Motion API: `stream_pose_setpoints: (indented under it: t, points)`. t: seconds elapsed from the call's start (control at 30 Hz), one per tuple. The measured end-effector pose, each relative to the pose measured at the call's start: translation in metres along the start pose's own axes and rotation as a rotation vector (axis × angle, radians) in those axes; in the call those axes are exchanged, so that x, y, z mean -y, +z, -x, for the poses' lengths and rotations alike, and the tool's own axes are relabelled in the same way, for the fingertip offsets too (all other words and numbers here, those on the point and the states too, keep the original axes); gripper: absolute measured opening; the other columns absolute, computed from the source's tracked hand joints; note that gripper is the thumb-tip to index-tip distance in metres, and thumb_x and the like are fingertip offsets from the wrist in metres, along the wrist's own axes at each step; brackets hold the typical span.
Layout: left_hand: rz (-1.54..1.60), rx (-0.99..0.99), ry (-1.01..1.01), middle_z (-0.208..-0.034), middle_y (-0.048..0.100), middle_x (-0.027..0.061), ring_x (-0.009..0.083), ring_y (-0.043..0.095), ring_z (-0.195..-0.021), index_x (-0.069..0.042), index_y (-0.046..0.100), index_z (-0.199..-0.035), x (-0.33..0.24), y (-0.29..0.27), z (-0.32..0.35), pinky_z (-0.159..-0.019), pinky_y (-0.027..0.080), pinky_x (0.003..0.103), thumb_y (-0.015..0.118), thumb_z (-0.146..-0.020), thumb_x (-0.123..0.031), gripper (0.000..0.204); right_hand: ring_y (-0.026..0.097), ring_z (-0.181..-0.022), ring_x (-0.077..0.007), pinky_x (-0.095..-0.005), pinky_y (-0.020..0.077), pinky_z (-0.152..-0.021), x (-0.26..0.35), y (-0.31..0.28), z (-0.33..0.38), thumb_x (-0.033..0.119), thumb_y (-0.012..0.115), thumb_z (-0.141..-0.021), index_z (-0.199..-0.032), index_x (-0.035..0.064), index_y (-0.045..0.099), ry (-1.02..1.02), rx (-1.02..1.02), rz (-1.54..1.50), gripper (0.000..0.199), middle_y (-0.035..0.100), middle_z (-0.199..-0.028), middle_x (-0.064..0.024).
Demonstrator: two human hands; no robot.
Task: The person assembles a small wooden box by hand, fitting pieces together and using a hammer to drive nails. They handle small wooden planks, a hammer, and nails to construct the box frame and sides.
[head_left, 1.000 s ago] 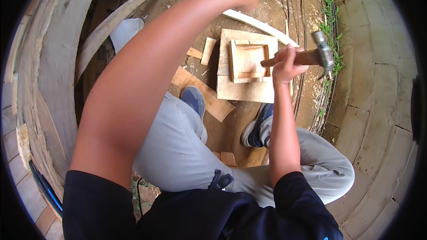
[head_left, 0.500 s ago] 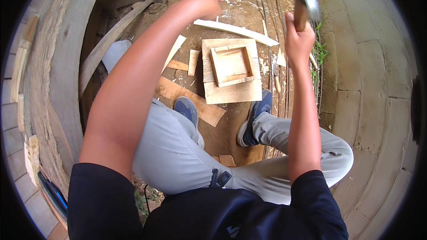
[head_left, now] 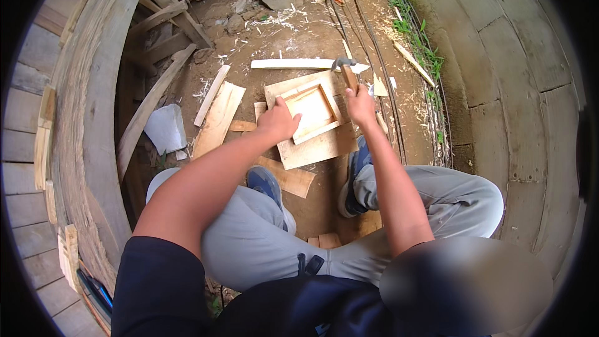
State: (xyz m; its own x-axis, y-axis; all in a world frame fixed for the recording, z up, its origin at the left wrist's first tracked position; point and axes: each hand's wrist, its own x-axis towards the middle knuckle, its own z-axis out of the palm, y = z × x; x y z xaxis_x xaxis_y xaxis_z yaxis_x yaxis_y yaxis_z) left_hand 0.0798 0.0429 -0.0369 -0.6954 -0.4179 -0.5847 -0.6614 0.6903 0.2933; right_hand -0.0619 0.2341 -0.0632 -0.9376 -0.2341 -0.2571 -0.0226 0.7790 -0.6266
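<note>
A shallow square wooden box frame (head_left: 322,131) lies on flat boards (head_left: 331,148) on the ground between my feet. My left hand (head_left: 278,122) grips its left side, thumb over the inner edge and the other fingers partly hidden. In my right hand (head_left: 360,107) is a hammer (head_left: 349,77), held by its wooden handle close to the right side of the frame. Its dark metal head points away from me, just short of a long pale wood strip (head_left: 290,63).
Loose planks (head_left: 218,112) lie left of the boards, near a pale grey slab (head_left: 166,129). Thick weathered timber (head_left: 93,118) stands at the left, and a block wall (head_left: 524,112) rises at the right. Dark cables (head_left: 390,97) run along the ground. Wood shavings litter the soil.
My left hand has come down from beyond the frame onto its left side. The hammer has dropped from its raised place at the right toward the frame. Frame and boards appear turned slightly.
</note>
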Motion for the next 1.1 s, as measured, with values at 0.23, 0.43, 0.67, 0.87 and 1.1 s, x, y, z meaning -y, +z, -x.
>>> stream_pose_setpoints:
  t: [0.23, 0.43, 0.67, 0.87, 1.1]
  points:
    - [0.316, -0.012, -0.137, -0.094, 0.074, 0.0206, 0.0273, 0.070, -0.051, 0.007, 0.038, -0.127, 0.008, 0.010, -0.014, -0.046, 0.059, 0.036, 0.073, -0.084, -0.026, 0.064, 0.062, -0.117, -0.0462, -0.0514, 0.0477, -0.100, -0.022, 0.014, 0.006, 0.026, 0.061, -0.100, -0.126, -0.0038, 0.057, -0.074, -0.012, -0.002, 0.039, 0.066, -0.123, -0.0293]
    - [0.033, -0.099, -0.032, -0.111, 0.072, 0.0284, 0.0389, 0.074, -0.098, 0.007, 0.067, -0.111, 0.035, -0.017, -0.040, -0.086, 0.060, 0.046, 0.067, -0.083, -0.012, 0.034, 0.062, -0.115, -0.0462, -0.0526, 0.0478, -0.099, -0.016, 0.017, 0.010, 0.024, 0.062, -0.100, -0.119, -0.0052, 0.056, -0.091, 0.061, 0.025, 0.035, 0.065, -0.119, -0.0291]
    - [-0.084, -0.419, 0.116, -0.113, 0.071, 0.0288, 0.0446, 0.067, -0.109, 0.002, 0.065, -0.120, 0.029, -0.120, -0.024, -0.096, 0.054, 0.048, 0.067, -0.081, -0.012, 0.041, 0.056, -0.118, -0.0470, -0.0523, 0.0446, -0.103, -0.008, 0.051, 0.035, 0.032, 0.057, -0.103, -0.133, -0.0013, 0.058, -0.194, 0.037, 0.058, 0.045, 0.059, -0.126, -0.0284]
    - [0.092, -0.453, 0.226, -0.100, 0.076, 0.0229, 0.0291, 0.076, -0.077, -0.003, 0.063, -0.134, 0.008, -0.164, -0.005, -0.083, 0.060, 0.042, 0.077, -0.081, -0.025, 0.058, 0.058, -0.125, -0.0329, -0.0446, 0.0448, -0.106, 0.061, 0.001, 0.015, 0.057, 0.065, -0.095, -0.155, 0.0066, 0.034, 0.049, 0.357, -1.163, 0.084, 0.055, -0.139, -0.0225]
    - [0.334, -0.471, 0.361, -0.087, 0.076, 0.0117, 0.0191, 0.073, -0.072, -0.006, 0.067, -0.130, -0.025, -0.143, -0.001, -0.068, 0.056, 0.033, 0.068, -0.094, -0.042, 0.051, 0.069, -0.096, -0.0279, -0.0425, 0.0586, -0.080, 0.121, -0.081, 0.004, 0.003, 0.062, -0.085, -0.120, -0.0088, 0.058, 0.104, 0.207, -0.997, 0.037, 0.068, -0.107, -0.0206]
